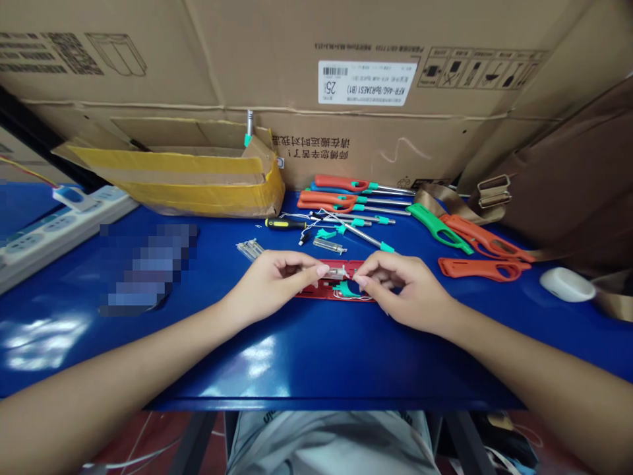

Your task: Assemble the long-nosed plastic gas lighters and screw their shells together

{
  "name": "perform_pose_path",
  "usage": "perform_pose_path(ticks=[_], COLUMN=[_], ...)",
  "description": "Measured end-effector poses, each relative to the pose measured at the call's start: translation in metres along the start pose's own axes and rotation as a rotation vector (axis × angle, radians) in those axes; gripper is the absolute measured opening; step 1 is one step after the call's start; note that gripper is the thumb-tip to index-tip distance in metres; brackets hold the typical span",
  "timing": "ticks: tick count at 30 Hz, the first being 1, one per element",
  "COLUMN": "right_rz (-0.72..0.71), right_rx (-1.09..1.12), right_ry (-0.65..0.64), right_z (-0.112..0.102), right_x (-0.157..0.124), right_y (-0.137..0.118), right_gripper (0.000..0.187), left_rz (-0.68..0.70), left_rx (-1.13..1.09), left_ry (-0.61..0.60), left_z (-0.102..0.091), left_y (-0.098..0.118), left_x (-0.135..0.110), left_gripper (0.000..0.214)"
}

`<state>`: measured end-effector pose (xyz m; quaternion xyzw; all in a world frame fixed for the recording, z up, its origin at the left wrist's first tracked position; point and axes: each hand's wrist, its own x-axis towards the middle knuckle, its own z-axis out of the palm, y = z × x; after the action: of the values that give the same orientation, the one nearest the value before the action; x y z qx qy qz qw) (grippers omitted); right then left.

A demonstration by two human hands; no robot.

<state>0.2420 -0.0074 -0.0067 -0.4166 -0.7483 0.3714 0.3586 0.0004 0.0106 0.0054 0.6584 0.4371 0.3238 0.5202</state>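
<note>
My left hand (279, 284) pinches a small clear lighter fuel tank (337, 271) between thumb and fingers, just over a red lighter shell (309, 292). At the tank's right end, the thumb and fingertips of my right hand (398, 287) are pressed together; what they grip, if anything, is too small to make out. A teal trigger piece (346, 288) and thin white wires lie in the near part of the shell. Behind my hands lie another clear fuel tank (330, 246) and a metal lighter tube (363, 234) with teal ends.
Several orange lighters (326, 200) lie at the back, beside a screwdriver (284, 224). Green (440, 227) and orange handle shells (482, 269) lie to the right, near a white mouse-like object (567, 284). A yellow-taped carton (198, 185) and a power strip (64, 221) stand left.
</note>
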Motion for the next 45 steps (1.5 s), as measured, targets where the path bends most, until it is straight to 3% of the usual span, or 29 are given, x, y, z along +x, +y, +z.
perform_pose_path(ticks=[45], right_rz=[-0.007], right_rx=[-0.011], right_ry=[0.003], right_z=[0.0016], right_x=[0.0002], right_y=[0.0011], right_gripper=[0.017], left_rz=[-0.021], left_rx=[-0.012], left_ry=[-0.035], left_z=[0.002], left_y=[-0.0001], left_x=[-0.0005], left_gripper=[0.027])
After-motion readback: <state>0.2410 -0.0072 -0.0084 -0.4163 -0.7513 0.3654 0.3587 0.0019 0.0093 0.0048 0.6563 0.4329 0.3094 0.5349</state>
